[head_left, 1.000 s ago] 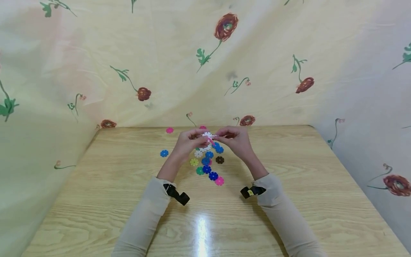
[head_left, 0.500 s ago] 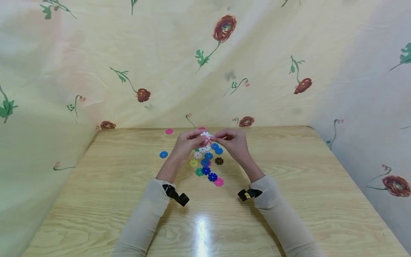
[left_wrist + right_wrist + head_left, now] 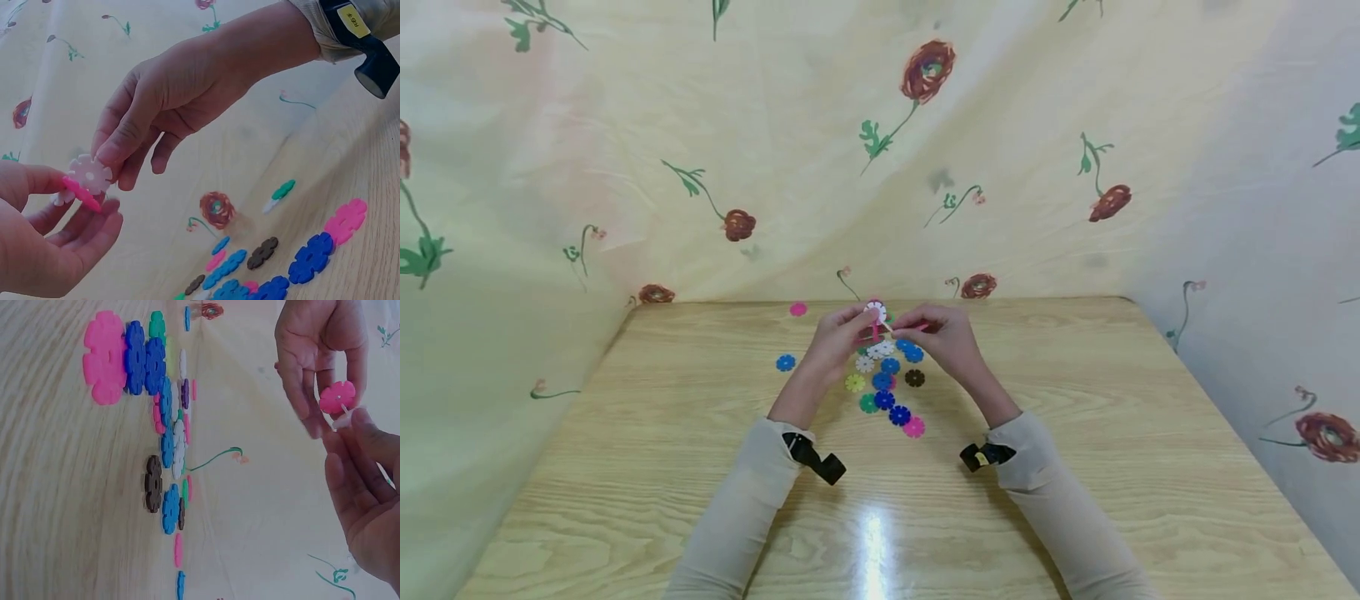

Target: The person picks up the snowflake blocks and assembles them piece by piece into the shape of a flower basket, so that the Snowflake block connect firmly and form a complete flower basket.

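In the left wrist view, my left hand (image 3: 56,237) holds a pink notched snowflake disc (image 3: 81,194) between thumb and fingers, with part of a second white disc (image 3: 62,199) behind it. Against the pink one stands a white snowflake disc (image 3: 90,174), crossing it at an angle. Thumb and fingertips of my right hand (image 3: 162,103) pinch that white disc's edge. The right wrist view shows the pink disc (image 3: 337,397) face-on and the pinched white disc (image 3: 344,420) nearly edge-on. From the head, both hands meet above the far part of the table, a white disc (image 3: 876,312) facing up at the left thumb.
Several loose discs lie below the hands: blue (image 3: 899,415), pink (image 3: 913,427), green (image 3: 869,403), yellow (image 3: 854,382), brown (image 3: 914,377) and white (image 3: 865,364). A blue disc (image 3: 786,362) and a pink disc (image 3: 798,309) lie apart at left. A flowered cloth (image 3: 805,242) hangs behind the wooden table (image 3: 700,467).
The held discs have turned: the pink one, slanting before, now stands upright in the head view, and the white one has shifted left. Both hands stay close together.
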Demonstrator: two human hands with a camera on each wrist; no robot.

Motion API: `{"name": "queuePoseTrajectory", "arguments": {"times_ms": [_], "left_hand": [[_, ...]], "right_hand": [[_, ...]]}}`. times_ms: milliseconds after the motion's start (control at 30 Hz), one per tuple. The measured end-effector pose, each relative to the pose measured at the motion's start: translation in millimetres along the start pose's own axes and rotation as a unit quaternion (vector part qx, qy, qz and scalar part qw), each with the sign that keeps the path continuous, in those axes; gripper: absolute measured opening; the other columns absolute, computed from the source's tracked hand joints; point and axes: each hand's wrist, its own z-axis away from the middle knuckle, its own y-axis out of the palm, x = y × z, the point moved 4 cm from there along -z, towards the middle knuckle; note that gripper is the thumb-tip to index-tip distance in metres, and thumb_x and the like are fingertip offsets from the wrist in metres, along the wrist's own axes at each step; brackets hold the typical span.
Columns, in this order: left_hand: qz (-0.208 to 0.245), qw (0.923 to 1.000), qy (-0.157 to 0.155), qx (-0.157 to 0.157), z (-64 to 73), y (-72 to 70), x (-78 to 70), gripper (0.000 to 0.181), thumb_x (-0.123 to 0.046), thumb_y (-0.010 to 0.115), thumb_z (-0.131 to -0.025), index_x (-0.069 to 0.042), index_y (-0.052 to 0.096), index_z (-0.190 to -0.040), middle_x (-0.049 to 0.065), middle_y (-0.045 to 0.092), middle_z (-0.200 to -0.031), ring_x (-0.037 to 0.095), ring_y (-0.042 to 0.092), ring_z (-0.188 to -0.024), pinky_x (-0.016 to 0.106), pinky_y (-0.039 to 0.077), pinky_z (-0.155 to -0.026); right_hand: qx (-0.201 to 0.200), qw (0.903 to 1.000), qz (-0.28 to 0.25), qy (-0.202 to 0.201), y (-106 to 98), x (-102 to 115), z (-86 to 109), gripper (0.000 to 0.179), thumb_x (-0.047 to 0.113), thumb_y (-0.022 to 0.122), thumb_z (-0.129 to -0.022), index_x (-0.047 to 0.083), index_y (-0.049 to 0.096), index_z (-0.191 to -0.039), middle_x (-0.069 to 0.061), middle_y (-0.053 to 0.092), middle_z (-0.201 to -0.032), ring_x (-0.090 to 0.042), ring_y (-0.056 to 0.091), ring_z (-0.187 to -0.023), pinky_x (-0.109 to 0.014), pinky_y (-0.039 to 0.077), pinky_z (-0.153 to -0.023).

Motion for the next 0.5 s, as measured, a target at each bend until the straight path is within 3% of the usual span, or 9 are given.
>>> {"name": "queuePoseTrajectory", "arguments": {"times_ms": [167, 267, 500], "left_hand": [[-0.013, 0.9996, 0.022, 0.008, 0.9, 0.6, 0.7, 0.033, -0.017, 0.057, -0.105, -0.002, 0.060, -0.134, 0.006, 0.069, -0.108, 0.020, 0.069, -0.101, 0.047, 0.050, -0.108], [-0.020, 0.9991, 0.038, 0.004, 1.4, -2.2, 1.4, 0.033, -0.017, 0.056, -0.105, -0.001, 0.059, -0.135, 0.006, 0.069, -0.103, 0.023, 0.069, -0.103, 0.051, 0.048, -0.109], [-0.024, 0.9986, 0.046, 0.005, 1.8, -4.1, 0.4, 0.031, -0.014, 0.057, -0.105, -0.001, 0.060, -0.133, 0.011, 0.066, -0.107, 0.016, 0.072, -0.092, 0.053, 0.050, -0.106]], "right_hand": [[0.076, 0.9951, 0.041, 0.048, -7, -3, -0.8, 0.017, 0.011, 0.078, -0.090, 0.003, 0.077, -0.106, -0.013, 0.077, -0.100, -0.024, 0.072, -0.087, -0.023, 0.058, -0.076], [0.131, 0.9877, 0.066, 0.052, -12, -8, -1.3, 0.020, 0.008, 0.076, -0.091, 0.004, 0.075, -0.111, -0.012, 0.076, -0.101, -0.022, 0.071, -0.091, -0.030, 0.059, -0.080], [0.264, 0.9557, 0.119, 0.051, -9, -31, 4.8, 0.025, 0.003, 0.073, -0.092, -0.001, 0.072, -0.116, -0.019, 0.073, -0.106, -0.024, 0.070, -0.095, -0.041, 0.059, -0.088]]}}
